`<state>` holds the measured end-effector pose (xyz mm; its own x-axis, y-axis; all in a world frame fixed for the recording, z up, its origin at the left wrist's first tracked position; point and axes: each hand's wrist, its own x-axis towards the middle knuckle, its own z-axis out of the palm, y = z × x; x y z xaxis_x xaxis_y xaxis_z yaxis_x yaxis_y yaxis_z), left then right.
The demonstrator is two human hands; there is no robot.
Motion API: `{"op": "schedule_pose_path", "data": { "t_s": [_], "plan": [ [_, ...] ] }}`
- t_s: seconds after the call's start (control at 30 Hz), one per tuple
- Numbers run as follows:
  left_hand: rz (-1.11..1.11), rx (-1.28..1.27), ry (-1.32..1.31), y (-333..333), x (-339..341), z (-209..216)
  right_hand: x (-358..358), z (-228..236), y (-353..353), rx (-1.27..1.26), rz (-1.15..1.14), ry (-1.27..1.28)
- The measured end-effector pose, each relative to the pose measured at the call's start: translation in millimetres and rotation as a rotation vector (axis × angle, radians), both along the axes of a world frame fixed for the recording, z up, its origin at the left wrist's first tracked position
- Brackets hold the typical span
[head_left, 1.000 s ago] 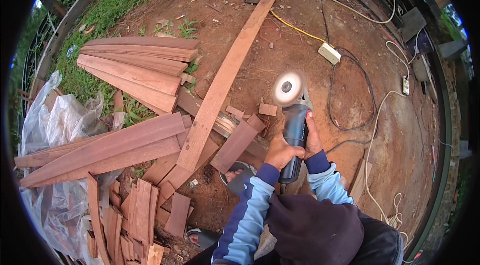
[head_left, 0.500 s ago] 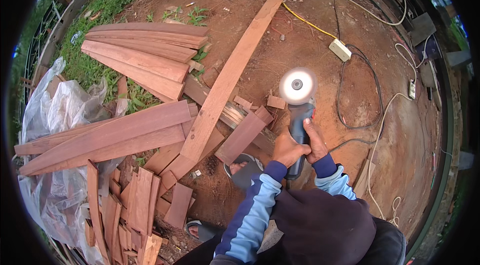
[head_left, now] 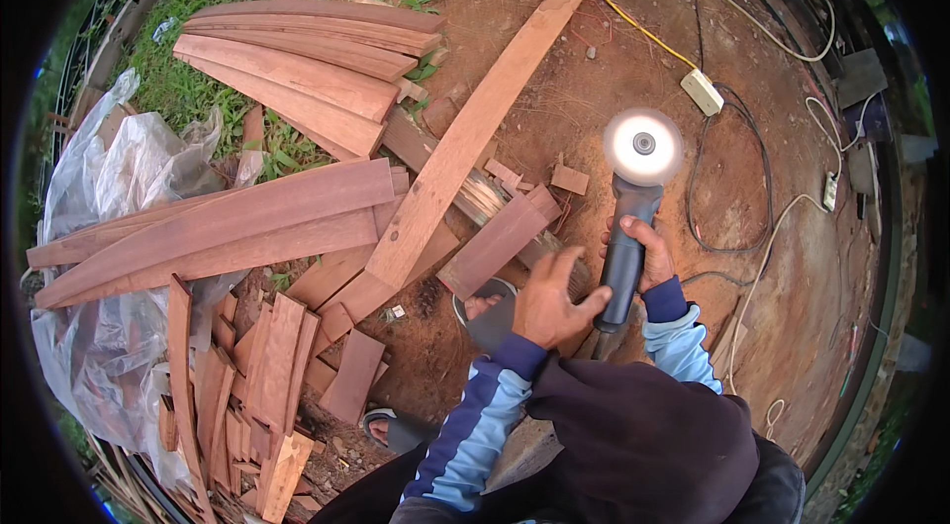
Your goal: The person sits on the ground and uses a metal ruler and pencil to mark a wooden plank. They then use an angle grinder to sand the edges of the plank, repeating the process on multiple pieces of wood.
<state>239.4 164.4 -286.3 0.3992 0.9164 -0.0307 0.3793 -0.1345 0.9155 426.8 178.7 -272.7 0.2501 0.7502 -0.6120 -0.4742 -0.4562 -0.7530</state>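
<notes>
My right hand (head_left: 653, 255) is wrapped round the dark body of an angle grinder (head_left: 622, 272), thumb lying along its side. The grinder points away from me, and its round disc (head_left: 643, 143) looks blurred with a bright white middle. Left of the tool, my left hand (head_left: 554, 300) is open, fingers apart, its thumb tip close to the grinder's rear end; I cannot tell whether it touches. A long brown plank (head_left: 485, 118) slants across the ground to the left. A short dark board (head_left: 498, 243) lies just beyond my sandalled foot.
Stacked planks (head_left: 287, 79) and longer boards (head_left: 228, 217) lie at left, beside crumpled clear plastic sheeting (head_left: 148, 168). Several offcuts (head_left: 282, 356) are heaped at lower left. A white socket box (head_left: 702, 92) with yellow and black cords (head_left: 757, 158) lies at right.
My left hand has come off the grinder and moved left, its fingers spreading. The grinder has shifted a little right in my right hand. The view has also shifted slightly.
</notes>
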Motion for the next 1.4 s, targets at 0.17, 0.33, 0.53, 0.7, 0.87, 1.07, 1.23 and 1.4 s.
{"op": "schedule_pose_path", "data": {
  "t_s": [0.17,0.33,0.53,0.7,0.87,1.07,1.23,1.4],
  "plan": [
    [0.278,0.199,0.562,23,-59,-46,11,-5,2,0.0,0.046,-0.187],
    [0.166,0.043,0.624,26,-66,-77,11,-3,5,0.007,0.134,-0.29],
    [0.163,0.109,0.693,30,-70,-82,6,-5,6,-0.027,0.123,-0.337],
    [0.114,0.144,0.587,31,-76,-83,10,-3,13,-0.059,0.3,-0.54],
    [0.054,0.134,0.545,35,-79,-84,17,-2,20,0.094,0.483,-0.845],
    [0.077,0.204,0.558,39,-78,-88,29,-11,21,0.149,0.653,-1.137],
    [0.081,0.15,0.58,41,-76,-87,26,1,25,0.127,0.799,-1.235],
    [0.099,0.16,0.579,41,-74,-88,28,8,29,0.111,0.887,-1.246]
  ]
}}
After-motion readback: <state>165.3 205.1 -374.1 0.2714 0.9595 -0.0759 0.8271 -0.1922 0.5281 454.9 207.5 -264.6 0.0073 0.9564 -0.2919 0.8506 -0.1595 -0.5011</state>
